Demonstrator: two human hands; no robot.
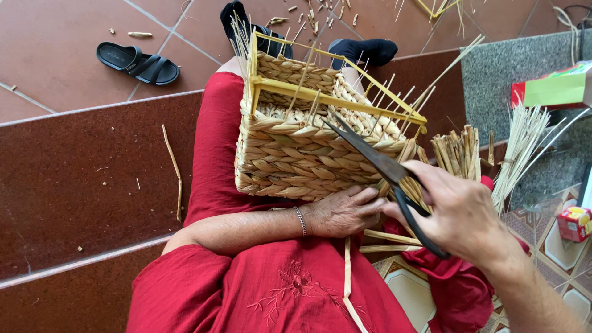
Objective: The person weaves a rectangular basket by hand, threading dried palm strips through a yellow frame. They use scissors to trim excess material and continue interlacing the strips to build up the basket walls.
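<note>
Red cloth filled the near ground: the person's embroidered dress point(290, 290) spread over the lap, making a soft bed for the work. On the left wrist sat a thin silver bracelet point(300, 220). The left hand point(345, 211) was curled under the near bottom edge of the woven basket point(296, 148), fingers pressed together against the plaited straw, apparently to steady it and keep it tipped on its side across the thighs. The right hand point(459, 213) was closed around the black loop handles of a pair of dark scissors point(382, 169), whose blades lay shut or nearly so, I could not tell which, and pointed up and left across the basket's rim, close to the thin stiff stalks sticking out there. That rim was framed in yellow strips point(320, 92), which seemed to hold the basket square while the weaving went on. Just right of the basket stood a bundle of cut straw ends point(456, 151), and beyond them a fan of pale thin reeds point(524, 142), kept within easy reach. A long loose straw point(176, 172) lay on the dark red step point(80, 179) at the left. Farther off, the feet in black socks point(364, 50) rested on the tiled floor, one black sandal point(137, 63) lying apart among scattered straw trimmings.
</note>
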